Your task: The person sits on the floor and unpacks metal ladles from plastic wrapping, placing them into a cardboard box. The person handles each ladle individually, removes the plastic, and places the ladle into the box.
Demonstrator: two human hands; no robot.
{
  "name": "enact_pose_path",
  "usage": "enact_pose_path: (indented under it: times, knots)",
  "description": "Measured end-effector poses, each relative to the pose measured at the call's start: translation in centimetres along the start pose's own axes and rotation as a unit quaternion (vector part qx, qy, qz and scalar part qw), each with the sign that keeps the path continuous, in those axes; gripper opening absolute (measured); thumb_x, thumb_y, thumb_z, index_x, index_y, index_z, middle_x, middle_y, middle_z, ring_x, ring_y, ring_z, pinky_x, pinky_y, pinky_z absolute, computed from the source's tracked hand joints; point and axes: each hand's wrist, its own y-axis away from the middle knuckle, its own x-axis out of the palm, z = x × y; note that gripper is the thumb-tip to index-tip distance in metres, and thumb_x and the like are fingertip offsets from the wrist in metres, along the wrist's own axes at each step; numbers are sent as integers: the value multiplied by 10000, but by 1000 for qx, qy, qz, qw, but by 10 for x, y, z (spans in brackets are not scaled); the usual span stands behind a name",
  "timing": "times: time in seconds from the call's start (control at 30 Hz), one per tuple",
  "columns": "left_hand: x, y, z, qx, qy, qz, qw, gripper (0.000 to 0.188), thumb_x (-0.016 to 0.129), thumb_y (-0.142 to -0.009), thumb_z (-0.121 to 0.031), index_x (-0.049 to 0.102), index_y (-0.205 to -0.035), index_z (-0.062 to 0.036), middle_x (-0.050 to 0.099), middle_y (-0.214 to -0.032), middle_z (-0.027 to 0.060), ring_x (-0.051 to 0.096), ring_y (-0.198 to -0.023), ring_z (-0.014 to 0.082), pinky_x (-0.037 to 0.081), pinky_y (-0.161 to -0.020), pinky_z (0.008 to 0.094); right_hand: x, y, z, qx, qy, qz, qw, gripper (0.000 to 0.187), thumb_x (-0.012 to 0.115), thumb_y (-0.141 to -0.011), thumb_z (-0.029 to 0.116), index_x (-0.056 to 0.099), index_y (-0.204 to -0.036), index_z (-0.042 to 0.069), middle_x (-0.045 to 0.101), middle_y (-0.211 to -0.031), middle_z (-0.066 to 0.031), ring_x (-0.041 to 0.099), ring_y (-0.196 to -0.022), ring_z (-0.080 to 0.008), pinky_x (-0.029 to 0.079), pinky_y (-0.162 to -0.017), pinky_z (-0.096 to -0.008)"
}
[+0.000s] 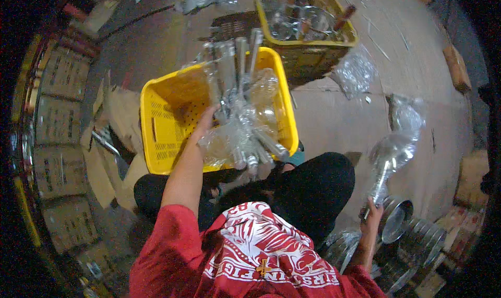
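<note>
My left hand reaches into a yellow plastic crate in front of my legs. It closes around the side of a bundle of long, shiny metal pieces in clear plastic; the bundle hides most of its fingers. The pieces spread lengthwise across the crate's right half, some ends sticking out past the rim. Out to the right, my right hand grips the lower end of a long, shiny piece wrapped in clear plastic. Its wide, crumpled far end points away from me; its exact kind I cannot make out.
Beyond the yellow crate stands a dirtier yellow crate with shiny and brown pieces inside. Clear plastic wrap lies beside it. Round metal pans are stacked at my lower right. Cardboard boxes line the left, near torn cardboard.
</note>
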Motion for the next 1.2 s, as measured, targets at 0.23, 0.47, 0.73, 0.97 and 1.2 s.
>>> enact_pose_path:
  times: [0.23, 0.47, 0.73, 0.97, 1.2]
  knots:
    - [-3, 14, -22, 15, 78, 23, 997, 937, 508, -826, -799, 478, -1460, -110, 529, -1449, 93, 495, -1298, 325, 384, -1089, 508, 69, 99, 174, -139, 59, 107, 983, 392, 695, -867, 181, 579, -1212, 38, 642, -940, -49, 573, -696, -134, 422, -537, -252]
    - [26, 59, -5, 58, 118, -41, 990, 943, 496, -810, -816, 510, -1425, -101, 557, -1412, 112, 546, -1214, 323, 427, -1024, 512, 226, 164, 222, -346, 205, 234, 885, 519, 747, -860, 157, 544, -1306, -15, 672, -998, -104, 619, -870, -179, 520, -738, -334]
    - [49, 33, 34, 119, 48, -21, 992, 830, 550, -816, -724, 558, -1354, -92, 593, -1322, 110, 573, -1131, 307, 449, -966, 489, 404, 211, 237, -482, 575, 305, 586, 511, 672, -903, 402, 620, -1205, -8, 688, -1056, -273, 677, -979, -418, 530, -872, -484]
    - [54, 54, 58, 124, 3, 24, 992, 730, 596, -822, -643, 600, -1293, -85, 625, -1242, 108, 597, -1057, 294, 469, -916, 469, 463, 212, 202, -527, 607, 400, 440, 461, 599, -925, 450, 665, -1142, 48, 699, -1014, -272, 681, -943, -445, 537, -845, -552]
    - [58, 75, 90, 119, -31, 86, 989, 631, 643, -828, -563, 642, -1231, -78, 656, -1162, 106, 620, -984, 281, 489, -865, 449, 499, 227, 173, -495, 708, 321, 389, 324, 586, -880, 300, 730, -1057, 71, 722, -1036, -226, 710, -962, -392, 566, -842, -520]
